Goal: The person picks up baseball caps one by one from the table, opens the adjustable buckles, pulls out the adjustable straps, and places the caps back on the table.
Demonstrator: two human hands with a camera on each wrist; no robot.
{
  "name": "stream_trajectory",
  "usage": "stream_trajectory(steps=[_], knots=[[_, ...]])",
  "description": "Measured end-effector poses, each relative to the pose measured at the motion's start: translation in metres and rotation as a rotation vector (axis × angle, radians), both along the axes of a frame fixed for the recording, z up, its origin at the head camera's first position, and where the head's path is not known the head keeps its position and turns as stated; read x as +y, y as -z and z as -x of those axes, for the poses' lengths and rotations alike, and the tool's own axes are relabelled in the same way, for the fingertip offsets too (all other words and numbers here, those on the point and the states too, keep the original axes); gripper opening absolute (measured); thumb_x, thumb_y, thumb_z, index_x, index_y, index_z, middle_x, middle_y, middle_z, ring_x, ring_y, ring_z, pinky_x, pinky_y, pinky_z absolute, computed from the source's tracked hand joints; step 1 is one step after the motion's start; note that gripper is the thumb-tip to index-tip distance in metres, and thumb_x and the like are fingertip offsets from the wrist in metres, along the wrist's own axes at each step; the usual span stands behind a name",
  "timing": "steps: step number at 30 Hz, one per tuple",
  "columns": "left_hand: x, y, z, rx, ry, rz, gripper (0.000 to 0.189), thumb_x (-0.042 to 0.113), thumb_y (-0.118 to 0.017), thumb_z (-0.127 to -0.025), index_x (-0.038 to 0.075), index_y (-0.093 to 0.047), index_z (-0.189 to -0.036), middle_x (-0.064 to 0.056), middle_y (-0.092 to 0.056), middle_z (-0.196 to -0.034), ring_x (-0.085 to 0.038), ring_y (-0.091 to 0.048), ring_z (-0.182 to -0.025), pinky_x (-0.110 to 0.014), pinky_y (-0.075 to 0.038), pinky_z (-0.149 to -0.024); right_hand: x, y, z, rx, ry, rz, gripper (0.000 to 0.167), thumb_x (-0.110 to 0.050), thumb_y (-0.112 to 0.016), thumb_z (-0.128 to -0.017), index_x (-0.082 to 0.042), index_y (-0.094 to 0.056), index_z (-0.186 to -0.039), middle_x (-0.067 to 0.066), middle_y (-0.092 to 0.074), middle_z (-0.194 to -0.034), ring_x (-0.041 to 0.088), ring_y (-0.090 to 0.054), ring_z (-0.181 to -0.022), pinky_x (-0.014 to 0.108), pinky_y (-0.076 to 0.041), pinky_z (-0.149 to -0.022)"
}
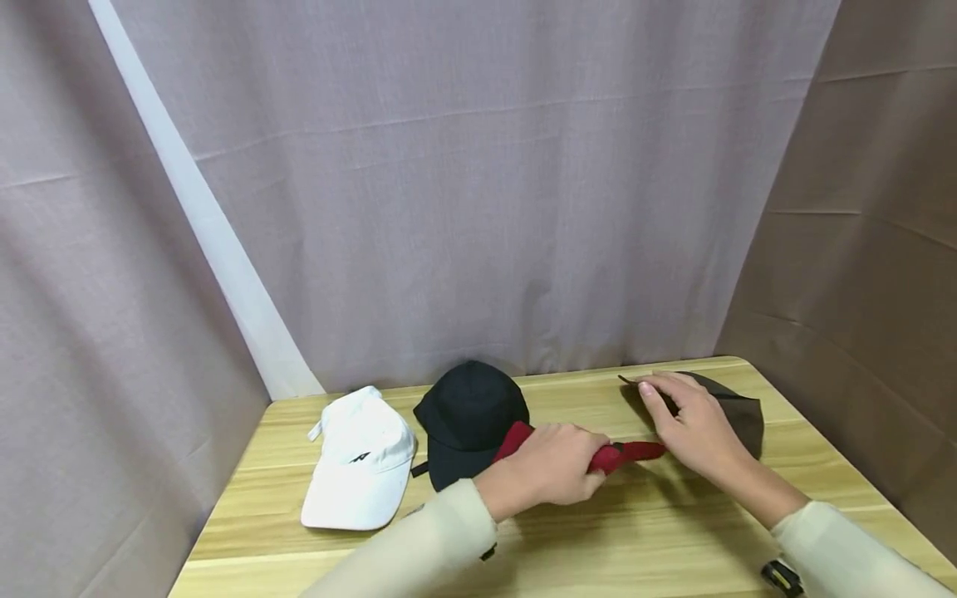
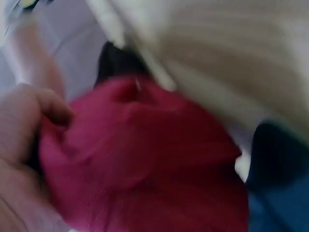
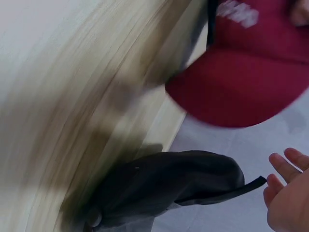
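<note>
My left hand (image 1: pixel 553 465) grips a red cap (image 1: pixel 643 450) by its crown, holding it above the middle of the table. In the right wrist view the red cap's brim (image 3: pixel 241 92) and white lettering show. The left wrist view has the cap's crown (image 2: pixel 149 154) filling much of the frame, blurred. At the table's right, my right hand (image 1: pixel 691 423) is beside a dark cap (image 1: pixel 742 423) and hides part of it in the head view. Its fingers (image 3: pixel 285 169) are loosely extended, apart from the dark cap's strap (image 3: pixel 241 191).
Left of the hands, a black cap (image 1: pixel 471 407) sits on the wooden table (image 1: pixel 254 531), partly overlapped by the red cap. Beside it lies a white cap (image 1: pixel 366 473), brim toward me. Grey curtains (image 1: pixel 508 208) stand behind the table, and a brown one (image 1: pixel 860 274) at the right.
</note>
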State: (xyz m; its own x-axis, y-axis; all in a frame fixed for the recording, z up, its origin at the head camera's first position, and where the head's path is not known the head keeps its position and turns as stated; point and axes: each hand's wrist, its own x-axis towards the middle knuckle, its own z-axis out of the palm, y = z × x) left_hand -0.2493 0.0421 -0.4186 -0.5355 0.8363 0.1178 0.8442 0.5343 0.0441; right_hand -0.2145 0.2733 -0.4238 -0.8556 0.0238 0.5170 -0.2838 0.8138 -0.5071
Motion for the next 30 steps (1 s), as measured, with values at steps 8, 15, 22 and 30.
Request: stream_trajectory(steps=[8, 15, 22, 30], knots=[[-0.024, -0.051, 0.038, -0.147, 0.015, -0.084, 0.010, 0.020, -0.066, -0.094, 0.022, -0.070, -0.085, 0.010, -0.038, -0.066, -0.007, -0.037, -0.069, -0.024, -0.030, -0.061, 0.002, -0.002, -0.001, 0.031, 0.014, 0.005, 0.037, -0.028, -0.053, -0.112, -0.002, -0.073, -0.130, 0.025, -0.071, -0.134, 0.045, -0.061, -0.131, 0.064, -0.044, -0.106], [0.013, -0.060, 0.055, -0.017, 0.020, 0.073, 0.014, 0.017, -0.062, -0.091, 0.022, -0.062, -0.078, 0.011, -0.045, -0.069, -0.007, -0.040, -0.074, -0.030, -0.034, -0.094, 0.002, -0.001, 0.000, 0.016, 0.000, 0.020, 0.038, -0.030, -0.051, -0.114, -0.004, -0.073, -0.130, 0.024, -0.071, -0.134, 0.044, -0.060, -0.131, 0.064, -0.044, -0.106], [0.059, -0.038, 0.064, 0.250, -0.092, 0.085, 0.030, 0.032, -0.070, -0.099, 0.035, -0.069, -0.129, 0.015, -0.071, -0.124, -0.009, -0.060, -0.124, -0.040, -0.036, -0.118, 0.001, 0.003, -0.001, -0.006, 0.006, 0.026, 0.041, -0.031, -0.048, -0.115, -0.004, -0.071, -0.135, 0.023, -0.071, -0.135, 0.044, -0.059, -0.132, 0.064, -0.044, -0.107], [0.084, 0.001, 0.079, -0.011, -0.241, -0.222, 0.040, 0.020, -0.047, -0.110, 0.024, -0.056, -0.148, -0.003, -0.047, -0.166, -0.024, -0.039, -0.160, -0.043, -0.043, -0.123, 0.002, 0.002, 0.000, -0.069, 0.037, 0.019, 0.050, -0.036, -0.045, -0.115, 0.003, -0.066, -0.139, 0.029, -0.067, -0.139, 0.049, -0.057, -0.134, 0.066, -0.045, -0.107]])
